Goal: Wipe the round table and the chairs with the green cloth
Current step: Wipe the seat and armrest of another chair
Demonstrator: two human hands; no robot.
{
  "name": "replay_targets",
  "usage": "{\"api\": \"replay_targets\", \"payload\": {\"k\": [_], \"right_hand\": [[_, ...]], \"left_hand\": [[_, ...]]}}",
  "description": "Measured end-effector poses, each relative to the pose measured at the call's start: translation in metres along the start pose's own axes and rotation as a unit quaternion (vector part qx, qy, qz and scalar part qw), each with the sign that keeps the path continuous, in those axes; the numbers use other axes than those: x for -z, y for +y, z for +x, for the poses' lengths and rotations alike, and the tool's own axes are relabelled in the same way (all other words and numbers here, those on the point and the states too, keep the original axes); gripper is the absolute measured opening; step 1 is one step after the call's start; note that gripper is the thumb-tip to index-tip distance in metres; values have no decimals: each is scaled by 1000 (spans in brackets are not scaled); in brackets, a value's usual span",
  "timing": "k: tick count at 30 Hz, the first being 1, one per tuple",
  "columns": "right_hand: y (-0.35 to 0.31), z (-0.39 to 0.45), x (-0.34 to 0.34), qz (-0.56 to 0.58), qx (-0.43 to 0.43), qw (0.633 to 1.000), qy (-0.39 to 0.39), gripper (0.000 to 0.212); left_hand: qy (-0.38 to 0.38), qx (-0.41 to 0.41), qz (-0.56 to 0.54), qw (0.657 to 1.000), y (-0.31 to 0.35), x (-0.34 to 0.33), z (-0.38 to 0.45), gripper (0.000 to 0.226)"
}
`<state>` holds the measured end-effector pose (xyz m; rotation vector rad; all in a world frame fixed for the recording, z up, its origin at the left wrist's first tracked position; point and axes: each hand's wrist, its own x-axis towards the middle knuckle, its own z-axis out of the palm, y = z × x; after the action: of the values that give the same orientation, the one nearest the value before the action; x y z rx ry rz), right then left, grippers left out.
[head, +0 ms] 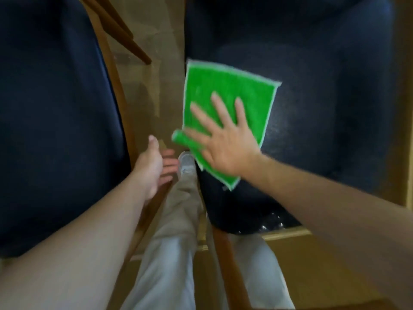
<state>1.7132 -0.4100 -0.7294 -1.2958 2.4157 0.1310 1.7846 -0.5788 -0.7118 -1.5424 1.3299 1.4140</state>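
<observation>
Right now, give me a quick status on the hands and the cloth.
Right hand flat, pressing green cloth on right chair seat. Left hand open, holding nothing, beside left chair. Nothing in the way.

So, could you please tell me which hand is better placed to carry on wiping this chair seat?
The right hand: its spread fingers already press the green cloth flat on the dark blue chair seat. The left hand is open, holds nothing, and sits over the gap between the chairs.
</observation>
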Motion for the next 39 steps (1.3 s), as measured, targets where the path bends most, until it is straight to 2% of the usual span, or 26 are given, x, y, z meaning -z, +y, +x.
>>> {"api": "replay_targets", "payload": {"k": [3,5,7,11,13,16,19,21,23,25,28,32,34,37,39], "right_hand": [[-30,-94,-29,-17,181,973,-142,60],[-20,-138,-41,-42,248,952,-173,66],[9,-172,-46,-69,290,942,-156,77],[68,-209,-47,-56,190,975,-104,98],[58,-211,-49,-62,151,984,-69,96],[6,-189,-55,-63,117,989,-61,84],[-40,-157,-56,-95,180,977,-69,70],[-46,-147,-57,-104,216,970,-49,62],[-23,-150,-58,-114,256,959,-32,69],[20,-169,-60,-114,275,954,-26,88],[96,-208,-60,-84,173,980,-49,112],[141,-231,-53,-33,-61,990,-123,103],[121,-221,-54,15,-171,976,-133,99],[61,-188,-56,112,-355,918,-136,95],[6,-161,-53,170,-398,894,-116,93]], "left_hand": [[9,-10,26,1000,7,-13,-10,66],[11,-31,56,998,7,-19,-15,61],[-1,-38,109,993,1,-23,-19,57],[-13,-27,120,992,-27,-28,-18,51],[-12,-4,99,995,-42,-34,-17,54],[-4,22,85,996,-63,-41,-17,60],[9,24,66,997,-76,-42,-13,65],[11,21,63,998,-78,-39,-12,68],[5,15,61,998,-74,-34,-12,68],[1,7,58,998,-64,-33,-12,64],[-1,-13,42,999,-39,-40,-11,63],[7,-99,5,995,7,-65,-12,66],[5,-119,15,993,28,-79,-11,79],[50,-119,31,991,42,-96,-11,95],[88,-112,44,989,46,-107,-13,103]]}}
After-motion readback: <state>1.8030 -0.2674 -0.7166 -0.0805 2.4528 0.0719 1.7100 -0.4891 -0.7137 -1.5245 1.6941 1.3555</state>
